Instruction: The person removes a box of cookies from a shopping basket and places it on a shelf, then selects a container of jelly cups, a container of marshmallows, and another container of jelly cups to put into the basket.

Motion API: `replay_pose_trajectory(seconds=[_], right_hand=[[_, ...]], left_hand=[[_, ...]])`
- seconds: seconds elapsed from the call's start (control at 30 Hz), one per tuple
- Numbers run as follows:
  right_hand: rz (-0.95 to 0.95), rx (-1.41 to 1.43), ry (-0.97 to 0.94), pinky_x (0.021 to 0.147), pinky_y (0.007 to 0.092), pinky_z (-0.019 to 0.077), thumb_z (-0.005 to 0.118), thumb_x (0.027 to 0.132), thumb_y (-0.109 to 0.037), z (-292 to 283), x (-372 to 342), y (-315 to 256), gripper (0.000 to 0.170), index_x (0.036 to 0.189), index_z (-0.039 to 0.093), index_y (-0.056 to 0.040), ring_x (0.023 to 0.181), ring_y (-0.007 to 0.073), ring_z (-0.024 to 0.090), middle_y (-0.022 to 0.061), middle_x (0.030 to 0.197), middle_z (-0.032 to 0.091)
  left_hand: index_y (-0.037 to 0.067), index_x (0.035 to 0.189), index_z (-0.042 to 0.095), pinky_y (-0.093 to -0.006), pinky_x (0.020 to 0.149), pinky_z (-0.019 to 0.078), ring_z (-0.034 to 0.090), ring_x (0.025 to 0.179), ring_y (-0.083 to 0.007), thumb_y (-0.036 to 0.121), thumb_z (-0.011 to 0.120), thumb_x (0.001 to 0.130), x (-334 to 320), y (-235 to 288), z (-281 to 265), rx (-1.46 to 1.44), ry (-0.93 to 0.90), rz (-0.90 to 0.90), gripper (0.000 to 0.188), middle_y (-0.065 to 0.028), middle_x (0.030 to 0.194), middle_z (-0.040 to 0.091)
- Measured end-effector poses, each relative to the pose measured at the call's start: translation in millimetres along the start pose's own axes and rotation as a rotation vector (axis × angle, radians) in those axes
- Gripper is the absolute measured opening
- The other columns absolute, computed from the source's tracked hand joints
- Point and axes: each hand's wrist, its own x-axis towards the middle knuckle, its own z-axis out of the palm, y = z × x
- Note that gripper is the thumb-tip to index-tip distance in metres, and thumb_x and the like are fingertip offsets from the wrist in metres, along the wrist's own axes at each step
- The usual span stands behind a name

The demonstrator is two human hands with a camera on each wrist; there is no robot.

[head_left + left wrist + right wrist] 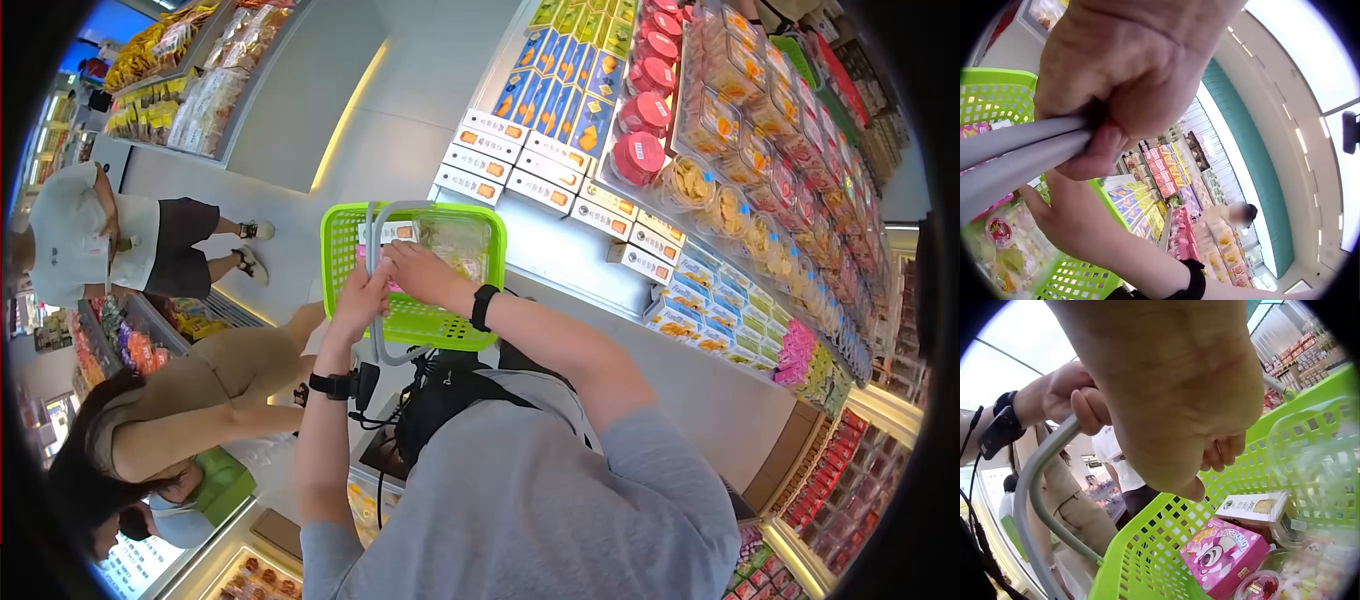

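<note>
My left hand (pixel 362 298) grips the grey double handle (pixel 1022 137) of a bright green plastic basket (pixel 501 245). Over the basket is my right hand (pixel 425 275), close beside the left one, with bent fingers and nothing visible in them. Below it in the right wrist view lie a pink box (pixel 1217 557) with a cartoon bear and a white-and-brown package (pixel 1249 506). A clear tub of pale sweets (pixel 1029 240) fills the other side, with a small cup of red pieces (pixel 1259 587) by the pink box.
Stacked white boxes (pixel 475 160), blue boxes (pixel 565 95) and red-lidded jars (pixel 637 157) crowd the display ahead and right. Two people stand to the left, one in a white shirt (pixel 65 225), one in beige trousers (pixel 245 365). Bagged snacks (pixel 215 85) sit on a far-left counter.
</note>
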Motion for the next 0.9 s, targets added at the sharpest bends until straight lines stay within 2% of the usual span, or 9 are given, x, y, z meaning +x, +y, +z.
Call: replay_pose_trajectory(seconds=[0.07,0.17,0.23,0.3,0.5,0.57,0.63,0.77,0.9], right_hand=[[0.091,-0.12,-0.141,0.096,0.042,0.0386,0.054,0.081,-0.017,6.2,12.7,10.2,0.034,0.108,0.062,0.0011,0.111,0.0322,0.052,0.0164,0.11,0.061],[0.183,-0.41,-0.115,0.094,0.0413,0.039,0.052,0.082,-0.02,62.9,40.8,14.5,0.035,0.107,0.063,0.0022,0.11,0.0318,0.053,0.0167,0.11,0.061],[0.188,-0.392,-0.15,0.093,0.0419,0.0391,0.051,0.082,-0.022,82.0,48.4,34.1,0.036,0.106,0.063,0.0026,0.107,0.0317,0.054,0.0166,0.108,0.062],[0.414,-0.249,-0.292,0.094,0.0441,0.0391,0.052,0.083,-0.022,95.9,49.6,44.6,0.039,0.109,0.061,0.0047,0.105,0.0341,0.054,0.0184,0.105,0.063],[0.332,-0.188,-0.151,0.094,0.047,0.0388,0.051,0.083,-0.021,79.6,56.4,43.7,0.035,0.106,0.06,0.0041,0.104,0.0368,0.054,0.0195,0.102,0.063],[0.394,-0.108,-0.26,0.094,0.0442,0.0432,0.053,0.08,-0.013,42.5,60.8,24.2,0.04,0.116,0.053,0.0059,0.105,0.0341,0.054,0.0191,0.113,0.057],[0.107,-0.132,0.103,0.096,0.0441,0.0425,0.057,0.079,-0.013,34.5,53.6,17.2,0.043,0.118,0.052,0.0044,0.11,0.0347,0.052,0.0198,0.117,0.055],[0.127,0.1,-0.052,0.097,0.0444,0.0421,0.06,0.077,-0.013,41.5,20.7,-2.1,0.047,0.12,0.052,0.003,0.112,0.0355,0.051,0.0201,0.118,0.053],[0.166,0.334,-0.175,0.097,0.0447,0.0417,0.063,0.075,-0.014,32.1,-9.1,-22.2,0.051,0.123,0.051,0.0015,0.114,0.0363,0.05,0.0205,0.12,0.052]], left_hand=[[0.011,0.088,0.047,-0.0236,0.044,0.0394,0.041,0.047,-0.0051,0.034,0.055,0.098,0.7,0.5,14.2,0.041,0.009,0.012,0.027,0.0053,0.059,0.04],[0.008,0.086,0.048,-0.0248,0.044,0.0409,0.043,0.048,-0.0057,0.035,0.054,0.099,-2.6,-0.2,-6.5,0.033,-0.004,0.008,0.03,0.0036,0.06,0.043],[0.007,0.086,0.049,-0.0255,0.043,0.0418,0.045,0.048,-0.0066,0.036,0.054,0.099,1.4,5.0,-4.3,0.046,0.01,0.039,0.032,0.0025,0.06,0.044],[0.005,0.086,0.049,-0.0262,0.043,0.0426,0.046,0.048,-0.0075,0.036,0.053,0.099,-0.6,10.8,-2.8,0.058,0.021,0.059,0.033,0.0015,0.06,0.045],[0.004,0.092,0.052,-0.0256,0.046,0.0432,0.047,0.049,-0.0077,0.038,0.053,0.098,8.4,7.5,-7.6,0.086,-0.048,0.068,0.034,0.0008,0.062,0.047],[0.004,0.093,0.053,-0.0255,0.046,0.0431,0.047,0.049,-0.0076,0.038,0.053,0.099,11.6,8.5,-7.0,0.093,-0.058,0.07,0.034,0.0008,0.062,0.047],[0.004,0.095,0.053,-0.0254,0.045,0.0431,0.047,0.049,-0.0075,0.037,0.053,0.099,13.9,13.2,-6.0,0.108,-0.07,0.073,0.034,0.0008,0.062,0.047],[0.003,0.1,0.053,-0.0246,0.045,0.0417,0.044,0.049,-0.0068,0.035,0.052,0.099,8.0,31.5,-1.1,0.13,-0.023,0.096,0.032,0.0026,0.062,0.044],[0.007,0.087,0.046,-0.025,0.043,0.0388,0.041,0.048,-0.0056,0.032,0.054,0.099,15.4,27.4,-2.4,0.031,-0.092,-0.029,0.028,0.0029,0.063,0.043]])
